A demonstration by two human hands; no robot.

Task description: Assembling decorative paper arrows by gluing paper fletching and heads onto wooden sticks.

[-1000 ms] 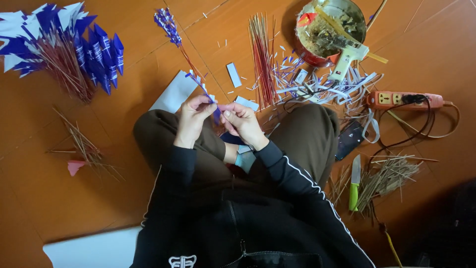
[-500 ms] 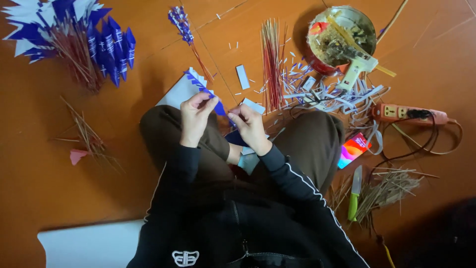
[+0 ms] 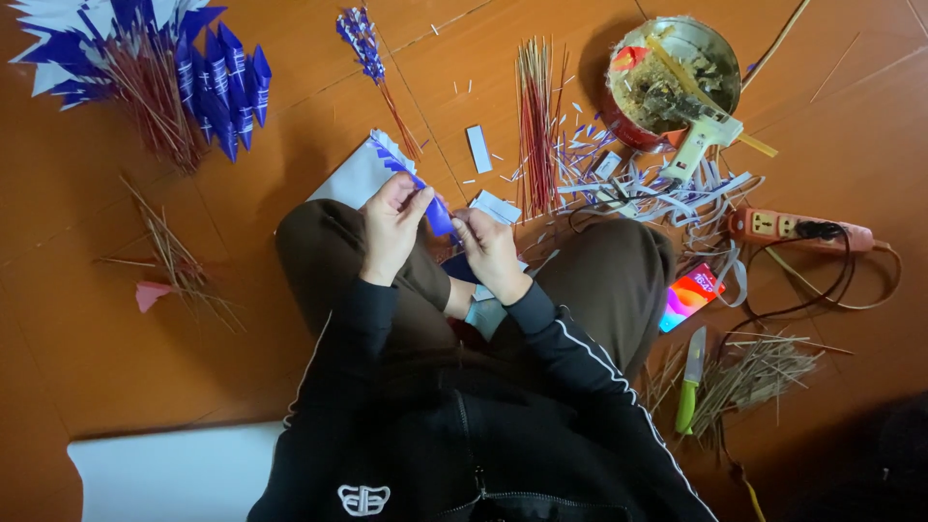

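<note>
Seated figure working over the lap, near centre of the scene. The left hand [image 3: 391, 227] is closed, thumb and fingertips pinching the far end of a small blue paper piece [image 3: 438, 217]; the right hand [image 3: 488, 249] is curled against its right edge, grip not fully visible. The paper appears light, thin and easily creased, so it is best held at the edges. A bundle of red sticks [image 3: 535, 116] lies beyond.

A glossy orange-brown wooden floor [image 3: 87, 319] fills the scene, evenly lit, with faint plank seams.
</note>
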